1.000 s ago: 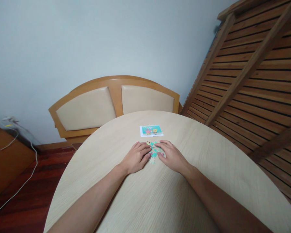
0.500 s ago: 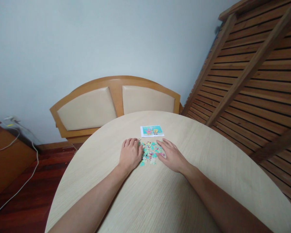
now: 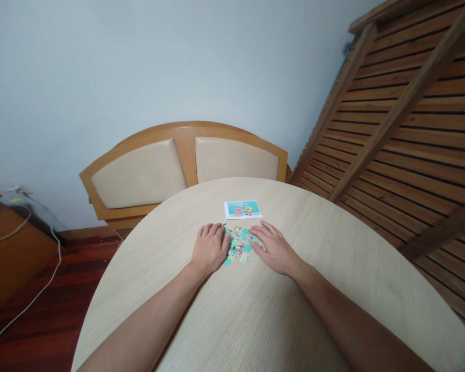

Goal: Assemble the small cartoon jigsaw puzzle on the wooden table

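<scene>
Several small teal, pink and yellow puzzle pieces [image 3: 239,245] lie in a loose heap on a round pale wooden table [image 3: 256,310]. My left hand [image 3: 210,248] lies flat on the table at the heap's left edge, fingers stretched and touching the pieces. My right hand [image 3: 273,247] lies flat at the heap's right edge, fingers spread, tips on the pieces. Neither hand grips anything. A small picture card [image 3: 243,209] with a teal cartoon print lies just beyond the heap.
A wooden bench with two beige cushioned back panels [image 3: 182,165] stands behind the table against the pale wall. A slatted wooden bed frame [image 3: 403,129] leans at the right. At the left, a wooden cabinet [image 3: 8,248] and white cables [image 3: 42,279] trail over the dark floor.
My hands drew apart from the heap, uncovering and spreading the pieces, then my left hand slid back a little toward them. The card has not moved.
</scene>
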A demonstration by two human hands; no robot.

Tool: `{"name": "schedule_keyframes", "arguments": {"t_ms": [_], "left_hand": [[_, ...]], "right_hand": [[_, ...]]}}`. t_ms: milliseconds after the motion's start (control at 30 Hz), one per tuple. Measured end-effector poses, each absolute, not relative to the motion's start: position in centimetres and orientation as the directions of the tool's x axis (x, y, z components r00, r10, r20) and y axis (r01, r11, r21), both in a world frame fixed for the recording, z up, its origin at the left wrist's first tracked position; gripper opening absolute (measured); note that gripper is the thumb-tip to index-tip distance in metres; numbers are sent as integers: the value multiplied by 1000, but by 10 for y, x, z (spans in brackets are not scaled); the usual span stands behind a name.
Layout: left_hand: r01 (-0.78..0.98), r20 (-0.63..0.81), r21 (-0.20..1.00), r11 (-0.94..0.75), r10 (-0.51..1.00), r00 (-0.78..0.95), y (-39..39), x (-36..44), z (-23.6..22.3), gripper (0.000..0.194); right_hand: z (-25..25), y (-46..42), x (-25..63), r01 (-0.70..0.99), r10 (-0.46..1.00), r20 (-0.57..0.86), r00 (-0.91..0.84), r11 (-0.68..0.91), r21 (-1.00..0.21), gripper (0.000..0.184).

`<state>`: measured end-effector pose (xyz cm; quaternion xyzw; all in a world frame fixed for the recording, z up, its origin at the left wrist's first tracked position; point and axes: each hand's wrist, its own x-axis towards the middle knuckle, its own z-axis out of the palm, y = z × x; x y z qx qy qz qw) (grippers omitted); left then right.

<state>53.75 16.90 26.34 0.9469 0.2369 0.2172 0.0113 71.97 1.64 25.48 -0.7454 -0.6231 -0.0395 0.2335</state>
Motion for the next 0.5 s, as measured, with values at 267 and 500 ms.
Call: {"name": "schedule_keyframes", "arguments": {"t_ms": [267, 500], "left_hand": [[322, 373, 172, -931, 364, 853, 173, 538, 260, 44], [268, 325, 212, -940, 327, 887, 173, 538, 258, 45]], "right_hand": [[251, 17, 721, 933, 855, 416, 311, -190, -306, 35], [253, 16, 723, 922, 822, 427, 376, -287, -260, 37]]}}
